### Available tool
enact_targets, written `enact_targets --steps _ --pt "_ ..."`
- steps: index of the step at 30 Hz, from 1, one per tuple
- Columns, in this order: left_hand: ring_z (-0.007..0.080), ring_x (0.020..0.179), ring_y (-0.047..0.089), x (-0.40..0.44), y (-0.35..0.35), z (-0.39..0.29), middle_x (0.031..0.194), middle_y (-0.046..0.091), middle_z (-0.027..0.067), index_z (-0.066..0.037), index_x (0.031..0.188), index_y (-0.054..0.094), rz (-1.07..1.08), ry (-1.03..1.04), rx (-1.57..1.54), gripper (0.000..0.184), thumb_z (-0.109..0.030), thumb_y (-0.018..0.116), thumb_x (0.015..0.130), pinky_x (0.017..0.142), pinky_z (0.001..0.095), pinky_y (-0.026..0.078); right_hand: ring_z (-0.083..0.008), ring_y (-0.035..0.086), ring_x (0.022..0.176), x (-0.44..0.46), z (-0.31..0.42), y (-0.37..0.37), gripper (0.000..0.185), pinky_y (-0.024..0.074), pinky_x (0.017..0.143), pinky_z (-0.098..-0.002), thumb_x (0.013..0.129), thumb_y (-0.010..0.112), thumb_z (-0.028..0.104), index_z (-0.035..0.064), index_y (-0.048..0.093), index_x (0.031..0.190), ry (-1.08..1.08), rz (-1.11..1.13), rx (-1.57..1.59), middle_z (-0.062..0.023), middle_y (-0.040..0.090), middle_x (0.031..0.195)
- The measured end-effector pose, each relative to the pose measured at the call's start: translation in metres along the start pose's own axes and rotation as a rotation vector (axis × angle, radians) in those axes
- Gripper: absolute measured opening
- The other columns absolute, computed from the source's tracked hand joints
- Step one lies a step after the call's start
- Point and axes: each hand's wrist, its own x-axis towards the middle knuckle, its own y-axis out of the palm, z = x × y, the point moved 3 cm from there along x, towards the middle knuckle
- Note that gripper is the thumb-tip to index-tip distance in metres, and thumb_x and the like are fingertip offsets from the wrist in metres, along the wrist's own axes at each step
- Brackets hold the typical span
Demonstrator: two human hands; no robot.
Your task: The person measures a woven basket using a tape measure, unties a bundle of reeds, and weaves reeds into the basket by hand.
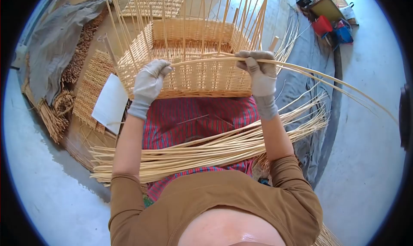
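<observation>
Upper centre of frame, gloved left hand [151,80] and right hand [260,72] both pinching pale rods [202,61] along front rim of basket [202,79]; rods look light, springy, probably crack if kinked, best gripped close to the weave

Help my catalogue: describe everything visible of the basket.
The basket is pale tan, boxy and open-topped, its walls woven from what looks like willow or cane; the floor inside looks redder. Tall unwoven stakes rise from the walls. Its near lower edge borders the red cloth. The left hand and right hand hold a strand along its near rim.
</observation>
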Motion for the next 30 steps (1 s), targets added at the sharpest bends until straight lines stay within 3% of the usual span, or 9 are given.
enact_targets --steps 4,5,12,14,16,18,20,26,30 --pt "0.0214 0.098 0.071 0.006 0.015 0.015 0.126 0.07 0.0033 -0.017 0.143 0.052 -0.153 -0.404 0.007 0.06 -0.005 0.074 0.089 0.084 0.0365 0.056 -0.0205 0.071 0.093 0.012 -0.023 -0.039 0.014 0.0621 0.08 -0.0316 0.101 0.063 0.008 0.0037 0.055 0.112 0.136 -0.342 -0.037 -0.0137 0.07 0.101" --pt "0.0245 0.103 0.071 0.003 0.026 0.014 0.135 0.067 0.0006 -0.024 0.153 0.04 -0.224 -0.13 0.18 0.072 -0.007 0.071 0.091 0.083 0.0407 0.055 -0.0208 0.071 0.09 0.007 -0.038 -0.043 0.018 0.0636 0.078 -0.0332 0.099 0.066 0.01 0.0028 0.056 0.113 0.198 -0.377 -0.024 -0.0125 0.07 0.1" --pt "0.0238 0.095 0.072 0.009 0.028 0.021 0.121 0.071 0.0081 -0.013 0.148 0.046 -0.255 -0.317 0.053 0.055 -0.014 0.065 0.096 0.08 0.0367 0.057 -0.0244 0.072 0.086 0.006 -0.104 -0.045 0.018 0.0654 0.075 -0.0352 0.099 0.065 0.009 0.002 0.057 0.113 0.358 -0.227 0.176 -0.0146 0.07 0.1" --pt "0.0212 0.083 0.073 0.044 0.022 -0.026 0.108 0.073 0.0136 -0.01 0.141 0.053 -0.395 0.02 0.159 0.047 -0.018 0.066 0.097 0.073 0.0329 0.058 -0.0254 0.072 0.087 0.013 -0.106 -0.046 0.017 0.0656 0.076 -0.0356 0.099 0.066 0.008 0.0016 0.057 0.112 0.364 -0.226 0.158 -0.0157 0.07 0.101" --pt "0.0136 0.071 0.07 0.069 0.045 -0.03 0.109 0.069 0.01 -0.005 0.127 0.059 0.308 -0.723 -0.229 0.033 -0.021 0.067 0.099 0.059 0.0283 0.059 -0.0258 0.072 0.09 0.016 -0.098 -0.043 0.016 0.0655 0.078 -0.0357 0.099 0.065 0.007 0.0021 0.056 0.11 0.355 -0.185 0.122 -0.0163 0.07 0.103" --pt "0.0143 0.067 0.069 0.069 0.072 0.002 0.106 0.069 0.0104 -0.005 0.124 0.06 0.435 -0.747 -0.416 0.035 -0.025 0.071 0.096 0.056 0.03 0.06 -0.0256 0.072 0.092 0.029 -0.079 -0.033 0.013 0.0653 0.079 -0.0354 0.098 0.064 0.004 0.0031 0.056 0.108 0.338 -0.172 0.095 -0.0155 0.07 0.102" --pt "0.0158 0.06 0.068 0.059 0.073 0.0 0.092 0.07 0.0099 -0.005 0.119 0.061 0.296 -0.733 -0.437 0.026 -0.021 0.067 0.099 0.052 0.0315 0.058 -0.0246 0.072 0.092 0.039 -0.058 -0.018 0.012 0.065 0.079 -0.0344 0.098 0.063 0.0 0.0031 0.055 0.106 0.186 -0.069 -0.125 -0.0138 0.069 0.099" --pt "0.0173 0.065 0.068 0.047 0.09 -0.005 0.117 0.067 0.0161 -0.004 0.146 0.043 0.207 -0.7 -0.436 0.057 -0.03 0.065 0.1 0.051 0.0326 0.059 -0.0223 0.072 0.093 0.022 -0.064 -0.015 0.014 0.065 0.078 -0.033 0.098 0.063 0.0 0.0041 0.054 0.108 0.274 -0.081 -0.113 -0.015 0.069 0.102" --pt "0.0225 0.071 0.072 0.051 0.123 0.008 0.13 0.063 0.0221 -0.003 0.153 0.035 -0.269 -0.345 0.005 0.076 -0.049 0.06 0.098 0.059 0.0321 0.059 -0.0241 0.072 0.094 0.011 -0.085 -0.027 0.01 0.0652 0.079 -0.0364 0.099 0.063 0.004 0.0053 0.056 0.107 0.351 -0.148 0.081 -0.0154 0.07 0.104"
